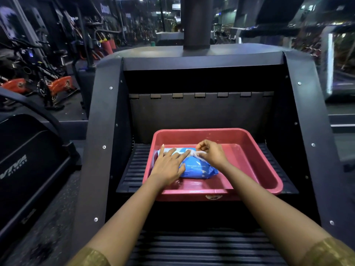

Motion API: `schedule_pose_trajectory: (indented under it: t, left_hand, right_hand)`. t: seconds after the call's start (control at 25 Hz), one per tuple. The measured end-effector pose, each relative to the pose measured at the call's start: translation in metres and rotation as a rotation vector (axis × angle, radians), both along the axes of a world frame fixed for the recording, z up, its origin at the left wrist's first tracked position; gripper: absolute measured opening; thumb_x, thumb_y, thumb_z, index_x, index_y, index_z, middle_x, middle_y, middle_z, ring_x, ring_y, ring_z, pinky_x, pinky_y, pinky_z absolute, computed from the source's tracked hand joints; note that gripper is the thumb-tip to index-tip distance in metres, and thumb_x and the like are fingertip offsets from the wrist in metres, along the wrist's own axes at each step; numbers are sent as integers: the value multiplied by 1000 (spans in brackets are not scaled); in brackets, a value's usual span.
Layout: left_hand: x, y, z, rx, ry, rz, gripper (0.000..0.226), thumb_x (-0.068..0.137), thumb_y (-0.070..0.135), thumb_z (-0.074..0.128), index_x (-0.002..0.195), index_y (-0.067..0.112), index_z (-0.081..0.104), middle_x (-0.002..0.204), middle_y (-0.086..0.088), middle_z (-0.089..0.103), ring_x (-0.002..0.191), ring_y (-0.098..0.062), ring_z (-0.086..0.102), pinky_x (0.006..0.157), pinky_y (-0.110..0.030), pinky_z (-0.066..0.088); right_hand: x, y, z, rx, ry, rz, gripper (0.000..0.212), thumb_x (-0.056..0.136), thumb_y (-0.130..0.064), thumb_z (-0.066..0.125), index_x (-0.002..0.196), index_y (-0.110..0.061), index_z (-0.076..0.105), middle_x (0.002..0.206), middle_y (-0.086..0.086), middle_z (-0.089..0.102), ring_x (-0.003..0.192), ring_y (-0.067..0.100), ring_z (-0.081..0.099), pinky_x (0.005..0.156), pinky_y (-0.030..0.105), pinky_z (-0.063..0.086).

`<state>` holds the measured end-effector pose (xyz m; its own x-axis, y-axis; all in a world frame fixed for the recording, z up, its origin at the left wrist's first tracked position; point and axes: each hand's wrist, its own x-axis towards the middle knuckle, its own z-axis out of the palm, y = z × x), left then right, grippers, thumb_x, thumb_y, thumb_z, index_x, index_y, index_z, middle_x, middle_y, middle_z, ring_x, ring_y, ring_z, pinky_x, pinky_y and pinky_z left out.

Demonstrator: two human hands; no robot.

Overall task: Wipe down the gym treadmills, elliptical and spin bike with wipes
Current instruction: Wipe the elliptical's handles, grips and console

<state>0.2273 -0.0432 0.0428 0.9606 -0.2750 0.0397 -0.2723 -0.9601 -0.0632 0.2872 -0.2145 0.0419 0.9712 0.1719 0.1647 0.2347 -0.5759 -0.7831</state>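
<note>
Far left stand the orange-wheeled spin bikes (55,87), well apart from the person, and nothing shows whether they have been wiped. Nearer in, the left hand (169,166) lies flat, its straight fingers pressing the blue wipes pack (199,168) down inside the red tray (259,160), which sits on a ribbed step of a black machine (107,112). Just right of it the right hand (213,153) has curled fingers pinching a white wipe (196,153) at the pack's opening. I judge this an early point in the job: a wipe is only being drawn, and all the wiping visible from here is left to do.
</note>
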Motion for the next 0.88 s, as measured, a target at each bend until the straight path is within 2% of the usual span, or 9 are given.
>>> schedule_pose_trajectory:
  t: [0.16,0.28,0.4,0.52,0.6,0.76,0.88]
  left_hand:
    - [1,-6,0,45,-23,11,51,101,33,26,151,30,17,138,-1,45,136,-21,28,116,-49,-4]
    - [1,-5,-3,76,-19,17,50,101,34,25,150,28,23,141,-1,42,138,-22,26,115,-50,-4]
    - [1,-3,-4,57,-17,30,51,99,35,18,150,29,24,143,1,41,139,-21,25,115,-50,-3]
    - [0,-1,-5,53,8,41,57,96,36,9,149,28,25,144,2,40,138,-21,25,115,-48,1]
    - [-1,-1,-6,42,14,41,57,96,38,7,149,28,26,144,1,40,138,-22,27,115,-49,2]
    - [0,-1,-7,28,12,36,47,102,33,23,148,29,29,140,1,43,135,-22,29,114,-48,3]
    - [-1,0,-7,38,14,37,52,99,39,12,148,29,30,139,2,44,135,-21,29,114,-48,3]
  right_hand:
    - [-1,1,7,-99,-37,23,15,76,2,67,83,-11,67,78,-1,66,62,4,54,60,7,38]
    - [-1,-3,15,-111,-50,-67,11,79,-2,67,80,-12,69,77,4,70,68,8,58,59,11,38]
    - [1,-6,26,-141,-76,-74,12,79,-3,66,81,-14,71,81,3,72,72,7,60,69,17,42]
    - [1,-6,38,-170,-108,-63,20,81,-2,61,82,-16,74,84,2,73,81,13,66,80,26,49]
    - [0,-7,47,-214,-140,-30,25,81,1,57,83,-16,75,85,3,73,84,16,67,81,30,50]
    - [0,-12,66,-205,-225,-64,24,82,1,57,85,-14,75,93,7,72,89,20,65,81,30,50]
    - [1,-19,68,-254,-197,-107,25,84,0,55,87,-15,75,97,6,71,93,20,65,80,26,47]
